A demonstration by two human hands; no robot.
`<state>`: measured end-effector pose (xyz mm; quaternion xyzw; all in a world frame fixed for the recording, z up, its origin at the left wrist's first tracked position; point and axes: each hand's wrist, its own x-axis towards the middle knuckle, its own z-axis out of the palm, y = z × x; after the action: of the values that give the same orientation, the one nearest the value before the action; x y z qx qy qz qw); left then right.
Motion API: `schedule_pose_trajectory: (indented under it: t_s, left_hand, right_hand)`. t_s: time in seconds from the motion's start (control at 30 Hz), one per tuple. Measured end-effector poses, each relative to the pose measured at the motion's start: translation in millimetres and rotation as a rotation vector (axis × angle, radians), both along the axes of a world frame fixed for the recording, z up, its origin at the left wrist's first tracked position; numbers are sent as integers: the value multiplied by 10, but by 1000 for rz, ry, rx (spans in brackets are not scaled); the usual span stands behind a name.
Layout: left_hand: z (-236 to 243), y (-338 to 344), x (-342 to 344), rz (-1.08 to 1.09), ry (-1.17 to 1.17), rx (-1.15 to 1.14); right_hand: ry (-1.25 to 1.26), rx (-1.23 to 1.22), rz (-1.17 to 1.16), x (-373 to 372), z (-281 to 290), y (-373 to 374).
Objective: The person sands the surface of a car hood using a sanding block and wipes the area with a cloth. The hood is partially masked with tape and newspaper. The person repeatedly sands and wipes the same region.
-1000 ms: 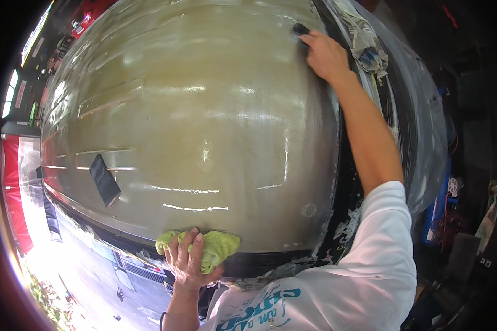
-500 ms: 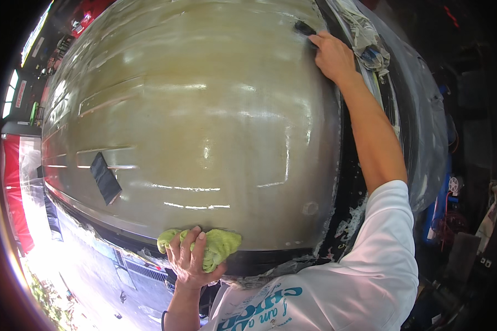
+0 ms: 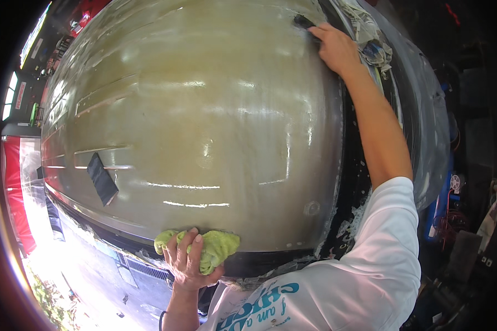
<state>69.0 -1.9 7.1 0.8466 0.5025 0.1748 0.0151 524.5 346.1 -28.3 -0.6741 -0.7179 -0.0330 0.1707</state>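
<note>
A large car roof panel (image 3: 176,127), glossy olive-grey and wet-looking, fills the middle of the view. Far out near its right edge, my right hand (image 3: 338,51) presses a piece of dark sandpaper (image 3: 302,22) against the surface, fingers closed on it. At the near edge, my left hand (image 3: 186,262) grips a crumpled yellow-green cloth (image 3: 221,248) resting on the panel's rim. Another dark sheet of sandpaper (image 3: 102,179) lies flat on the panel's left part, beside raised ridges.
Crumpled masking paper (image 3: 373,49) and clear plastic sheeting (image 3: 425,121) run along the right side of the vehicle. A black trim strip (image 3: 350,182) borders the panel there. At left stands something red (image 3: 15,187); a bright concrete floor (image 3: 110,292) shows below it.
My right hand and the sandpaper have shifted slightly up the panel, away from me. The left hand and cloth stay nearly in place. The view has moved a little.
</note>
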Motion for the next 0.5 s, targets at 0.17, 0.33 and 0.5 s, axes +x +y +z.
schedule_pose_trajectory:
  t_s: [0.17,0.33,0.5]
  left_hand:
    - [1,25,-1,-14,-9,5]
    - [-1,12,-32,-2,26,-2]
    - [24,12,-3,12,24,18]
  right_hand:
    - [-20,-7,12,-244,29,137]
    - [14,-30,-91,235,-137,-13]
    - [334,200,-138,402,28,-193]
